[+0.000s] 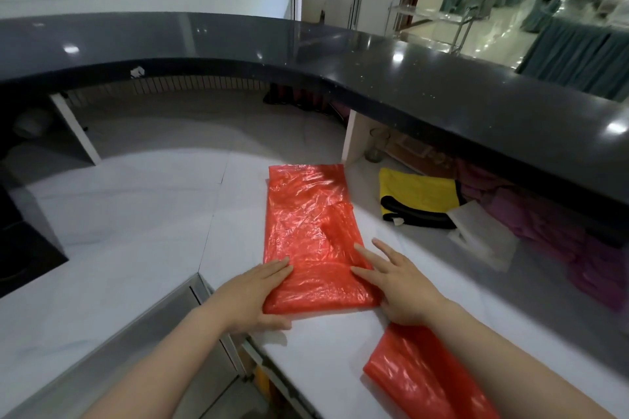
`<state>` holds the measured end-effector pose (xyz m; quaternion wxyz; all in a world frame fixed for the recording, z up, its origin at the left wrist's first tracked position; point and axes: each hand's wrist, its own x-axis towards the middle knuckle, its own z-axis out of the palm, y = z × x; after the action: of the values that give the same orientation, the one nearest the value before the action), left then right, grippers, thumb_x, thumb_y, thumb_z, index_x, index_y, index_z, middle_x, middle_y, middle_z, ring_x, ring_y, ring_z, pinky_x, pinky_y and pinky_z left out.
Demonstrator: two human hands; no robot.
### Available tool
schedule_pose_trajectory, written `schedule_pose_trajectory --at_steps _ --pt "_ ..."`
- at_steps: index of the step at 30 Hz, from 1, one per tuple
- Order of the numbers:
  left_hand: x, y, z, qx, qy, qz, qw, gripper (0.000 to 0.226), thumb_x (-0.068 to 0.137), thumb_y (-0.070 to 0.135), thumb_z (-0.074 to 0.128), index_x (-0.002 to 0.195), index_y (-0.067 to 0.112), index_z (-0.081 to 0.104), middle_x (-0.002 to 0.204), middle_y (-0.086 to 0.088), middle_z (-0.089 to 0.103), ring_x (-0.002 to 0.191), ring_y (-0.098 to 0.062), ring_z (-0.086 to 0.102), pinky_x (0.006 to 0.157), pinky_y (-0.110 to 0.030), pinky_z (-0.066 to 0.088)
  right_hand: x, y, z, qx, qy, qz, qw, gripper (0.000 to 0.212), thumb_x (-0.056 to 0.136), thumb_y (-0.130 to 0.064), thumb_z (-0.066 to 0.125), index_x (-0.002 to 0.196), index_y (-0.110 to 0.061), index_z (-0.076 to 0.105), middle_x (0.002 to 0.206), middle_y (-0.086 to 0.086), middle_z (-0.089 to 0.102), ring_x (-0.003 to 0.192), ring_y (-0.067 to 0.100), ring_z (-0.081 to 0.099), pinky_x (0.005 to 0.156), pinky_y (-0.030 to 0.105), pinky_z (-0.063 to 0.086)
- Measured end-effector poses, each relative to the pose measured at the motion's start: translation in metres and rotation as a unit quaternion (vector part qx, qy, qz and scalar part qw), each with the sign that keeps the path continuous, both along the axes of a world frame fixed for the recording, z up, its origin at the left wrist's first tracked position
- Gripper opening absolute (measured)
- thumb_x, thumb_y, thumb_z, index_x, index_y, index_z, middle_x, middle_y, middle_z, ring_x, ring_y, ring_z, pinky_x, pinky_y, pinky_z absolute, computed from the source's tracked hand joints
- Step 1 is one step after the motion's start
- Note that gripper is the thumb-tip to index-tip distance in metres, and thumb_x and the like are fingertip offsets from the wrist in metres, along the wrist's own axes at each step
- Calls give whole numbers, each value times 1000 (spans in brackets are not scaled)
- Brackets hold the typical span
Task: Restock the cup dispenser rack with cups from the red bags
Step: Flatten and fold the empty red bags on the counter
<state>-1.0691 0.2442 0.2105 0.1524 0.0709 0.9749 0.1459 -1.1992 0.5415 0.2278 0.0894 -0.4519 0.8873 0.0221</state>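
A flat, empty-looking red plastic bag [311, 231] lies lengthwise on the white counter [136, 231]. My left hand [253, 296] holds its near left corner, fingers straight on top and thumb under the edge. My right hand [396, 286] rests on the bag's near right edge with fingers spread and straight. A second red bag [418, 374] lies flat near the counter's front edge, partly under my right forearm. No cups and no dispenser rack are in view.
A raised black curved countertop [374, 71] runs across the back. Under it on the right lie a yellow and black cloth [417, 194], a white sheet [476, 235], purple fabric [558, 235] and a glass jar [376, 144]. A black appliance [20, 235] stands at left.
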Motion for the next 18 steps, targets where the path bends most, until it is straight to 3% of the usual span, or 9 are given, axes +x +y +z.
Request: schedule_pose_trajectory --at_steps 5,10,12,16,18 --pt "-6 -10 5 -8 -3 -1 1000 109 65 85 48 151 38 1 159 18 -1 146 -7 6 118 -31 12 -1 -5 2 11 -56 5 998 76 80 -33 43 152 -36 17 159 -15 -3 148 20 -7 120 41 10" --pt "-8 -14 7 6 6 17 1000 78 86 68 44 151 38 13 158 20 8 145 -4 12 118 -26 12 -1 -5 3 34 -122 -25 992 90 75 -59 53 151 -43 7 158 -17 -7 148 16 -5 119 45 5" --pt "-8 -13 10 19 7 26 999 66 92 61 39 150 38 18 157 19 12 144 -3 14 118 -26 12 -2 -7 8 31 -118 -39 992 87 77 -64 55 150 -43 14 160 -16 0 148 15 0 119 43 10" --pt "-8 -11 14 50 0 52 997 68 88 71 33 148 41 24 155 21 17 142 -3 20 117 -29 18 7 -17 13 -87 -154 -119 977 45 96 -37 48 141 -37 44 155 -9 29 146 18 18 116 42 18" --pt "-5 -10 16 76 -6 63 995 75 81 76 41 147 43 26 150 27 19 138 -1 23 115 -31 22 15 -22 17 -163 -193 -185 950 33 99 -32 46 128 -27 60 145 3 47 137 22 35 108 32 27"
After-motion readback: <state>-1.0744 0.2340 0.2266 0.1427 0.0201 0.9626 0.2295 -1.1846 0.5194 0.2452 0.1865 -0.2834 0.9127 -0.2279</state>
